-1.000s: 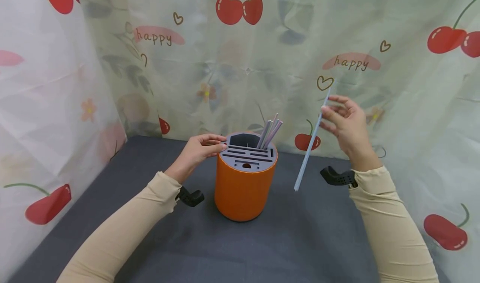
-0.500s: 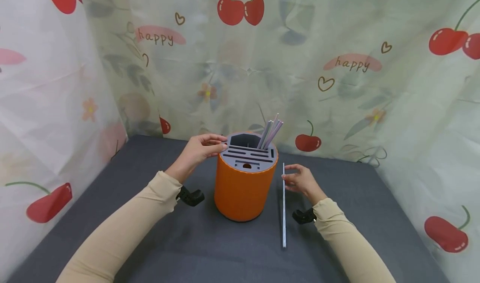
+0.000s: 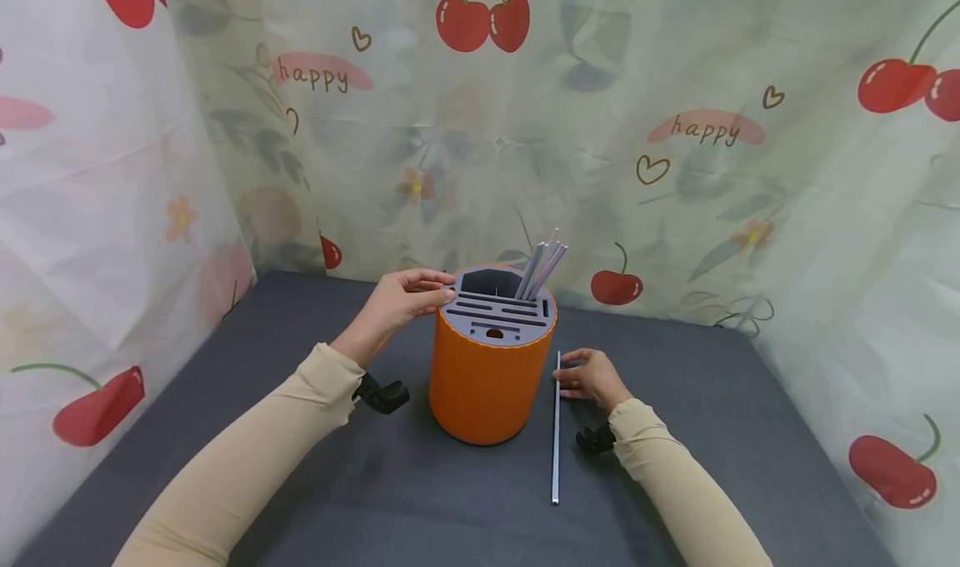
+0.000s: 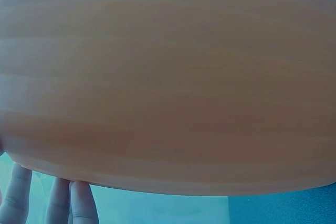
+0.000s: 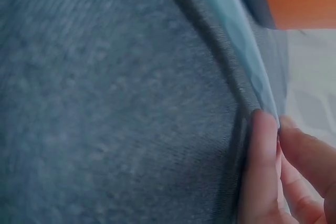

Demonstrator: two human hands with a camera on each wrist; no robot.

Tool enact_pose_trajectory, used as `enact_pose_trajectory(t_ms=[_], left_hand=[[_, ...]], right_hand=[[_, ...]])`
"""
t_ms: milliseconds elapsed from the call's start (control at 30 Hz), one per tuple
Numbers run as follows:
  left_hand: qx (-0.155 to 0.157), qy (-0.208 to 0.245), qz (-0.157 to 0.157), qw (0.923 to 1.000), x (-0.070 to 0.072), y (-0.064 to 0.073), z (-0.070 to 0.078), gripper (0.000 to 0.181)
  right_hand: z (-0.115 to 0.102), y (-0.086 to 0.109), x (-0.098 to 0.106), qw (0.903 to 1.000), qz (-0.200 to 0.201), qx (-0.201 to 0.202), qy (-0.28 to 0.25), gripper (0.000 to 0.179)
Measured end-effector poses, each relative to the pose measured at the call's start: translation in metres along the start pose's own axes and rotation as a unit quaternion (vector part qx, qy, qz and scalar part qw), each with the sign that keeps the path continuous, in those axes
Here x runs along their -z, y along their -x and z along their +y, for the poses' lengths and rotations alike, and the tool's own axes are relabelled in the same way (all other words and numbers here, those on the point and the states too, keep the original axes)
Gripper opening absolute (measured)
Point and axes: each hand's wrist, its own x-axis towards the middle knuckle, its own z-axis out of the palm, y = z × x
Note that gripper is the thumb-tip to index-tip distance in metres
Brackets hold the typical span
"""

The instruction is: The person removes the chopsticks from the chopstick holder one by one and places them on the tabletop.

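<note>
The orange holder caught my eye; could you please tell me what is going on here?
A person's left hand touches the top of the holder, which stands upright on the table. Their right hand pinches a stick near its far end, low beside the holder; whether it touches the table is unclear. Several other sticks lean in the holder.

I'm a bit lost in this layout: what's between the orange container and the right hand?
In the head view: a pale stick, pinched by the right hand, then a strip of dark tabletop up to the orange container.
</note>
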Motion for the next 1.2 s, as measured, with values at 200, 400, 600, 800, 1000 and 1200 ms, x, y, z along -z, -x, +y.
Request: enact_pose_trajectory(t_ms=[200, 400, 600, 800, 1000, 1200], left_hand=[[0.001, -0.001, 0.000, 1.0000, 0.000, 0.000, 0.000, 0.038], [0.000, 0.000, -0.002, 1.0000, 0.001, 0.000, 0.000, 0.039], [0.004, 0.002, -0.002, 1.0000, 0.001, 0.000, 0.001, 0.039], [0.004, 0.002, -0.003, 1.0000, 0.001, 0.001, 0.001, 0.039], [0.002, 0.006, -0.005, 1.0000, 0.001, 0.000, 0.001, 0.039], [0.002, 0.005, -0.006, 1.0000, 0.001, 0.000, 0.000, 0.040]], right_hand=[[0.000, -0.001, -0.003, 0.9999, 0.004, -0.003, 0.013, 0.039], [-0.001, -0.005, -0.008, 0.9991, 0.025, -0.012, 0.033, 0.037], [-0.001, -0.006, -0.010, 0.9979, 0.036, -0.015, 0.052, 0.038], [-0.001, -0.006, -0.010, 0.9976, 0.036, -0.020, 0.055, 0.038], [-0.002, -0.006, -0.009, 0.9976, 0.033, -0.019, 0.058, 0.037], [-0.010, -0.002, -0.005, 0.9981, 0.023, -0.024, 0.052, 0.038]])
